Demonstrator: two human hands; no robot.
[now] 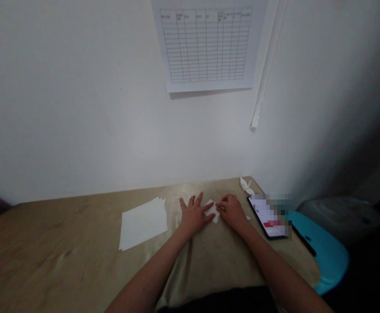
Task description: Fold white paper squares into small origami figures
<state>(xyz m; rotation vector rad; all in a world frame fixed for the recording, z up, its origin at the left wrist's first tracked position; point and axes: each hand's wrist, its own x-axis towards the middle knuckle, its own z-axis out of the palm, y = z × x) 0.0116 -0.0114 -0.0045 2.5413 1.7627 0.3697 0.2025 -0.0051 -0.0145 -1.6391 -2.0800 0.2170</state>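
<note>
A small folded piece of white paper (213,211) lies on the brown cloth-covered table (88,269), between my two hands. My left hand (195,214) has its fingers spread, with the thumb and index finger resting on the paper's left part. At the paper's right edge, the fingertips of my right hand (231,211) are pinched together on it. A tiny white scrap (248,218) sits beside my right wrist. Farther back to the right is a folded white paper figure (247,186), which looks like a crane.
Left of my hands is a stack of white lined sheets (144,224). A phone (268,217) with a lit, partly blurred screen lies near the table's right edge. Beyond it stands a turquoise stool or chair (331,256). A printed table sheet (209,48) hangs on the white wall behind.
</note>
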